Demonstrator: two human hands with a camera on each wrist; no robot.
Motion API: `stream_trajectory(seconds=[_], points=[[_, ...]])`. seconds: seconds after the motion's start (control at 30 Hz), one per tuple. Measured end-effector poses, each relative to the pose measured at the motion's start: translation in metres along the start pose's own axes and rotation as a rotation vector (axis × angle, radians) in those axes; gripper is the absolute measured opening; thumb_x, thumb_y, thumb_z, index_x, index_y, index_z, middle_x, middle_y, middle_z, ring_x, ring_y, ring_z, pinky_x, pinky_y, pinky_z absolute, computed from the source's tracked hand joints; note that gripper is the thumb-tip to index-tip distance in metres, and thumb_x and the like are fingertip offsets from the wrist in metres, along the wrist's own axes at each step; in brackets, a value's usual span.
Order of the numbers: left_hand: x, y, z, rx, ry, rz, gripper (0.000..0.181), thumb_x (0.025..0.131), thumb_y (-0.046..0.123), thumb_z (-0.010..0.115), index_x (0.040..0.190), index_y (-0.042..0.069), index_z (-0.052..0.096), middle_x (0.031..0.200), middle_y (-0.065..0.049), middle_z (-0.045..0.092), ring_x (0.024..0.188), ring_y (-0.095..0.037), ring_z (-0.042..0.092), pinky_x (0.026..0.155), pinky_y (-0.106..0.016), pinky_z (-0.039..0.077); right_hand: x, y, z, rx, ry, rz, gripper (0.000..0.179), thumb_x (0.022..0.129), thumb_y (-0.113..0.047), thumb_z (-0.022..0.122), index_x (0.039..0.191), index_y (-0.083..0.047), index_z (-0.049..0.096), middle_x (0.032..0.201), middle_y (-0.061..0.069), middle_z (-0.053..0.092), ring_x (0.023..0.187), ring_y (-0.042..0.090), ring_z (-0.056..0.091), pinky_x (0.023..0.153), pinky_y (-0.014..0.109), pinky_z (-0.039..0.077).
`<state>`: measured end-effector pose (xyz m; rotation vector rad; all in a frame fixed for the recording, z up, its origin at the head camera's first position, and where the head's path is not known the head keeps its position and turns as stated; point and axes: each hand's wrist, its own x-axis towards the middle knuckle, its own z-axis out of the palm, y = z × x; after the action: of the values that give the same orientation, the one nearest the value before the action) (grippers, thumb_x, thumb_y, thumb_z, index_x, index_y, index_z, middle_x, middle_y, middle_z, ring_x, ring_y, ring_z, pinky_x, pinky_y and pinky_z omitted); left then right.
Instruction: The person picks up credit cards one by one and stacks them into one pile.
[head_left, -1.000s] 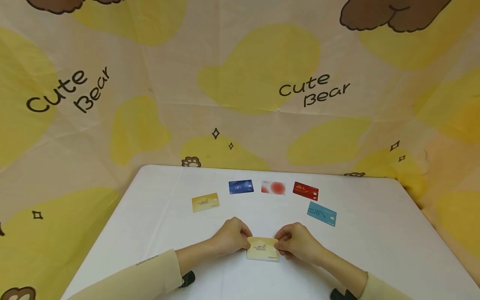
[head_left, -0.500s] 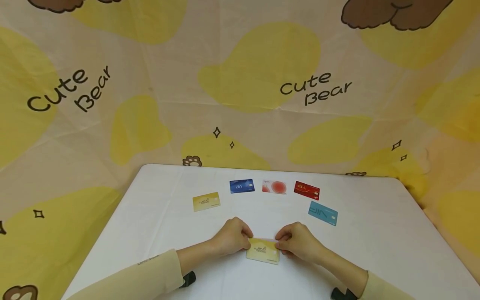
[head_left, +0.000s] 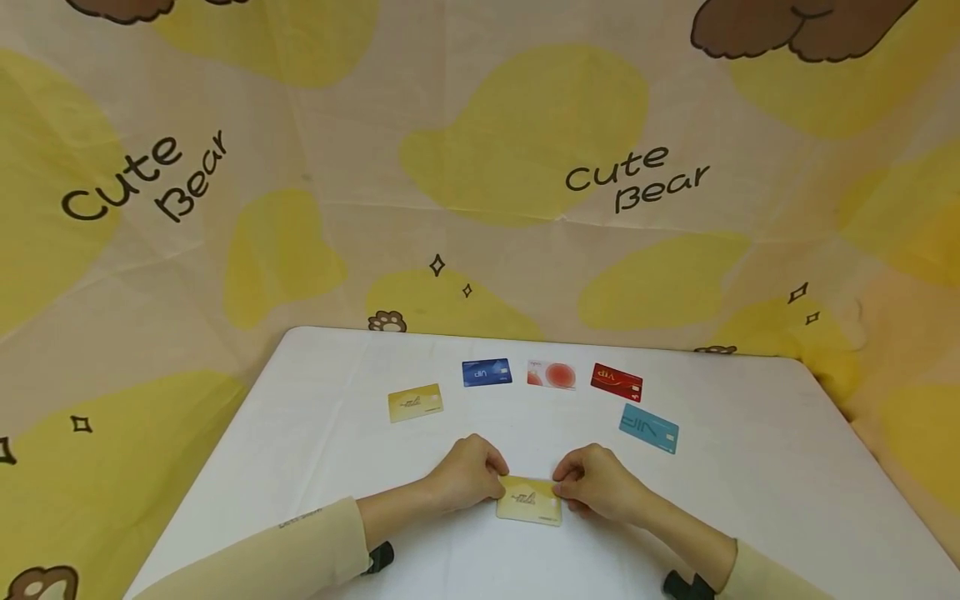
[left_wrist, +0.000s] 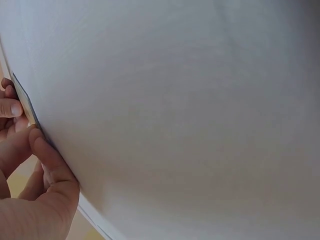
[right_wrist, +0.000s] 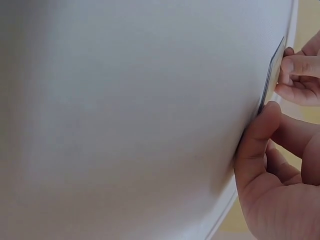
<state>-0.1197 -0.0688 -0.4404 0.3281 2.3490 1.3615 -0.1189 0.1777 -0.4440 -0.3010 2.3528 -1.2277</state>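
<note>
Head view, and right in front of me a gold card (head_left: 528,504) is low over the near-middle part of the white table (head_left: 315,442), between the person's two hands. The left hand (head_left: 467,475) pinches its left end between thumb and fingers; the right hand (head_left: 600,486) pinches the right end the same way. Both wrist views catch it nearly edge-on, so I can't quite tell whether it is one card or a small stack. Beyond the hands, five cards lie in an arc, apart from one another: from the left, a second gold one (head_left: 416,403), a blue one (head_left: 487,372), a white one with a red circle (head_left: 551,375), a red one (head_left: 617,382) and a teal one (head_left: 648,428). Behind the table hangs a yellow-patterned cloth (head_left: 495,167) lettered "Cute Bear".
</note>
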Motion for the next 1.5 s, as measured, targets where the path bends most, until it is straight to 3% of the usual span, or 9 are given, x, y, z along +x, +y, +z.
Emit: stream_trajectory(seconds=[0.9, 1.03, 1.2, 1.5], points=[[-0.001, 0.000, -0.001, -0.002, -0.002, -0.013, 0.017, 0.081, -0.009, 0.078, 0.098, -0.007, 0.075, 0.077, -0.005, 0.064, 0.069, -0.016, 0.056, 0.059, -0.022, 0.046, 0.002, 0.004, 0.000, -0.017, -0.004, -0.016, 0.004, 0.095, -0.008, 0.075, 0.095, -0.005, 0.073, 0.074, 0.004, 0.062, 0.059, 0.015, 0.056, 0.054, 0.021, 0.049], [-0.001, -0.001, -0.007, -0.026, -0.017, 0.000, 0.020, 0.081, -0.008, 0.079, 0.101, -0.007, 0.075, 0.077, -0.005, 0.063, 0.069, -0.015, 0.056, 0.059, -0.022, 0.047, 0.002, 0.005, -0.002, -0.008, 0.015, -0.028, 0.004, 0.097, -0.008, 0.074, 0.094, -0.005, 0.073, 0.074, 0.004, 0.064, 0.062, 0.016, 0.058, 0.055, 0.023, 0.050], [-0.002, 0.002, -0.020, 0.009, -0.007, 0.014, 0.021, 0.086, -0.002, 0.079, 0.107, -0.005, 0.076, 0.075, -0.004, 0.062, 0.067, -0.015, 0.057, 0.061, -0.023, 0.046, 0.002, 0.004, -0.009, -0.009, 0.049, -0.048, 0.005, 0.097, -0.010, 0.074, 0.096, -0.005, 0.074, 0.076, 0.004, 0.065, 0.066, 0.019, 0.059, 0.057, 0.024, 0.049], [-0.011, 0.007, -0.044, 0.067, 0.084, 0.066, 0.025, 0.087, 0.005, 0.079, 0.111, -0.001, 0.076, 0.081, 0.001, 0.064, 0.070, -0.016, 0.057, 0.062, -0.027, 0.047, 0.008, -0.010, -0.020, -0.018, 0.103, -0.113, 0.013, 0.096, -0.017, 0.076, 0.102, -0.005, 0.077, 0.083, 0.005, 0.066, 0.071, 0.023, 0.060, 0.055, 0.023, 0.045]])
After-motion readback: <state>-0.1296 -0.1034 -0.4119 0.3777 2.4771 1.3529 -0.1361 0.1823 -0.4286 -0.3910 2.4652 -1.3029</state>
